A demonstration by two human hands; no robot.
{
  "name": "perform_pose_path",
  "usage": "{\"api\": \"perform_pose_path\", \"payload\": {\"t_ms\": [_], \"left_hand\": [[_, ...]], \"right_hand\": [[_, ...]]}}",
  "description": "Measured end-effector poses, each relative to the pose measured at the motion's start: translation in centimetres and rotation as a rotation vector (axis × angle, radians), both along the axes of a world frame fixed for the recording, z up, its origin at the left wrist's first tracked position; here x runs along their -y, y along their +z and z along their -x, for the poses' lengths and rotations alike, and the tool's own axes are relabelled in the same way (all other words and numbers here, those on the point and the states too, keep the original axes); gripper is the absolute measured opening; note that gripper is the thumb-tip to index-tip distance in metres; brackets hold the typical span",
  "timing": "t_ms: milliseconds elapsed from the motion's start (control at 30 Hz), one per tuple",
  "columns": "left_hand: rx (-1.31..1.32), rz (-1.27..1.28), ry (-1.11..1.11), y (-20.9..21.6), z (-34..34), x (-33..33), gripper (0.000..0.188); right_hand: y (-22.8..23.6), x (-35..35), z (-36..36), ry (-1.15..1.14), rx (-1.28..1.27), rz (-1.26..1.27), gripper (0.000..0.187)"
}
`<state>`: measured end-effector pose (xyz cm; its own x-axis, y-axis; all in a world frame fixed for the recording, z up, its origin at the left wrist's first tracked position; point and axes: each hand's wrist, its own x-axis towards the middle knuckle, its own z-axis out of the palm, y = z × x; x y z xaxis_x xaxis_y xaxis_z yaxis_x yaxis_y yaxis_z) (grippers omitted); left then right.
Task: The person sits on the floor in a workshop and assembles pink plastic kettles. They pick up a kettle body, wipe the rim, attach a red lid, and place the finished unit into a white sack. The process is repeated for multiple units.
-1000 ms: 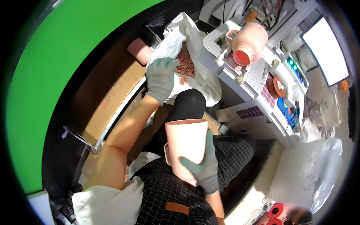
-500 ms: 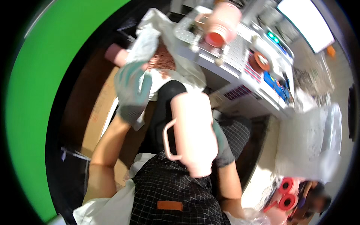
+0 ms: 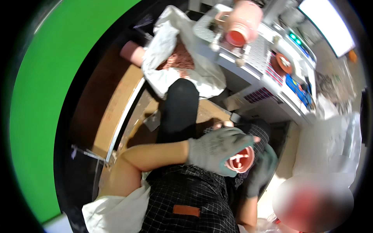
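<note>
My left hand [image 3: 219, 149], in a grey-green work glove with bare fingertips, reaches across my lap, its fingers closed around a pink round-rimmed piece [image 3: 241, 160]. The open rim faces up toward me, with small paler pink parts inside. Whether this is the jug's mouth or a separate lid, I cannot tell, since my left hand covers the rest. Just beside it on the right is my gloved right hand [image 3: 264, 171], blurred, its fingers not clear. A pink handled jug [image 3: 244, 21] lies on the grey bench with its orange-pink mouth toward me.
A white sack [image 3: 155, 79] of small reddish-pink pieces [image 3: 180, 60] stands open ahead, beside a pink cylinder [image 3: 133, 53]. A cardboard box [image 3: 116, 112] lies left. The perforated bench top [image 3: 256, 50] carries a brown tape roll [image 3: 280, 64] and blue tool [image 3: 295, 87]. Clear plastic wrap [image 3: 326, 143] is right.
My left hand has moved from the sack down and right to my lap, onto the pink piece. The handled jug over my lap no longer shows side-on. My right hand has shifted right and down.
</note>
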<state>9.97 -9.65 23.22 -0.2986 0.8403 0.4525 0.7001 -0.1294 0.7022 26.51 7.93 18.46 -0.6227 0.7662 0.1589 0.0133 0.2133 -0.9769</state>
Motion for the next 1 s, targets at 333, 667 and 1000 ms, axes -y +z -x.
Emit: {"api": "perform_pose_path", "payload": {"t_ms": [333,667,1000], "left_hand": [[-0.091,0.308,-0.278,-2.4,-2.2,-6.6,0.117],[0.338,0.228,-0.17,-2.7,4.1,-2.1,0.091],[0.006,-0.008,-0.13,0.3,-0.1,2.3,0.076]], "right_hand": [[10.5,-1.7,-0.6,0.853,0.753,-0.88,0.026],[6.7,-2.7,-4.0,-0.356,0.226,-1.086,0.038],[5.3,1.8,15.6,0.397,0.008,-0.393,0.064]]}}
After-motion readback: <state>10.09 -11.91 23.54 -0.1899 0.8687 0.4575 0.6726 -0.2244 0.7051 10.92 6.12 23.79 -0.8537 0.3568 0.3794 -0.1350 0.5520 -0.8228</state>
